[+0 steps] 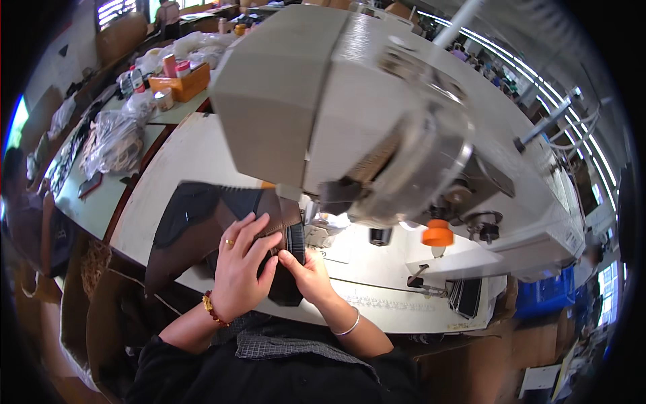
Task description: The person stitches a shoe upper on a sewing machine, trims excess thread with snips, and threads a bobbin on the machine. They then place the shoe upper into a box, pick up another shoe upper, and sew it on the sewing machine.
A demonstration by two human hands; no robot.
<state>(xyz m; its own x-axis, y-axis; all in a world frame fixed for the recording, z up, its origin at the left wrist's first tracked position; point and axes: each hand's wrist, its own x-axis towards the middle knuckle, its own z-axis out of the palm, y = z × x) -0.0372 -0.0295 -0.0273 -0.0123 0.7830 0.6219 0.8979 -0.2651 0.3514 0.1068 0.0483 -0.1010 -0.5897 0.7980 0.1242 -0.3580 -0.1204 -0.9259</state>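
A dark brown and black sewing piece, which looks like part of a shoe upper, lies on the white table beside the sewing machine's needle area. My left hand rests flat on it with the fingers stretched out. On its right edge, my right hand grips a black ribbed strip of the same piece, thumb on top; its other fingers are mostly hidden. The large grey-white sewing machine hangs over the work, and its head hides the piece's far right end.
An orange knob and metal fittings stick out low from the machine. A ruler strip runs along the table's near edge. At the left, a side table holds a plastic bag, a phone and an orange box. A blue crate stands right.
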